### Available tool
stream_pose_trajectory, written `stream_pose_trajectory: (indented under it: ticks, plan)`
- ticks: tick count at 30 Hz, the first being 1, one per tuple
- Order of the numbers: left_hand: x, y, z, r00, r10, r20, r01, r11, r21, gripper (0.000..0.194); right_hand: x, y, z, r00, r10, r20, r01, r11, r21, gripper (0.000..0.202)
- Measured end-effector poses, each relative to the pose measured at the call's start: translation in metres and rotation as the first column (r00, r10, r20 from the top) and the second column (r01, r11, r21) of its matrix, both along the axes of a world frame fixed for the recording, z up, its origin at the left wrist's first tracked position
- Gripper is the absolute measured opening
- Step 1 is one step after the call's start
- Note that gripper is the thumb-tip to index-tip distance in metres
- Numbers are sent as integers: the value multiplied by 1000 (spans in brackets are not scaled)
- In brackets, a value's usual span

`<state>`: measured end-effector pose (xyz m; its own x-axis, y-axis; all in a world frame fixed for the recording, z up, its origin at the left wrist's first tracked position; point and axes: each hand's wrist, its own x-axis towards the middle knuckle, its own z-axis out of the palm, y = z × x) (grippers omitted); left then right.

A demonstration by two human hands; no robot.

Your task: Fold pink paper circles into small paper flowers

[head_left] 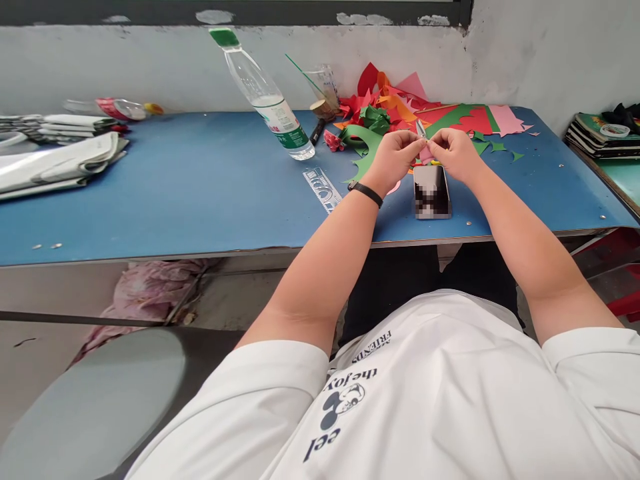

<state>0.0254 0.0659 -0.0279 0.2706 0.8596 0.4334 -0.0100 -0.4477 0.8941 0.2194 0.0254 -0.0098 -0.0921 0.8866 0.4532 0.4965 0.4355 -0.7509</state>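
Observation:
My left hand (393, 159) and my right hand (454, 155) meet above the table, fingertips pinched close together. Between them shows a small piece of pink paper (425, 156), partly covered by the fingers. Just beyond the fingertips are the metal blades of scissors (421, 128). Bits of yellow and red, perhaps their handles, peek out below the hands; the middle is hidden. A phone (432, 192) with a dark, reflective screen lies right under my hands. Left of my left hand is a piece of cut green paper (369, 148).
A clear ruler stencil (321, 189) and a water bottle (283, 120) are on the blue table (200, 193). Red, orange and green paper scraps (395, 100) heap up against the wall. Folded sheets (65, 157) lie at the left, books (597, 137) at the far right. A grey stool (105, 400) stands below.

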Motion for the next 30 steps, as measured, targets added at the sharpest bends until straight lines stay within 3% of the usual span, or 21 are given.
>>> stream_pose_trajectory:
  ticks: [14,21,30]
  plan:
    - [-6,-16,13,996,6,-90,-7,1000,-15,45,6,2,-3,978,5,207,-10,1000,27,39]
    - [-4,-10,7,997,13,-82,-13,1000,-1,48,8,-2,3,965,47,260,-53,998,16,39]
    - [-5,-8,6,992,2,-122,1,1000,25,42,3,-23,18,997,43,60,-37,994,-99,43]
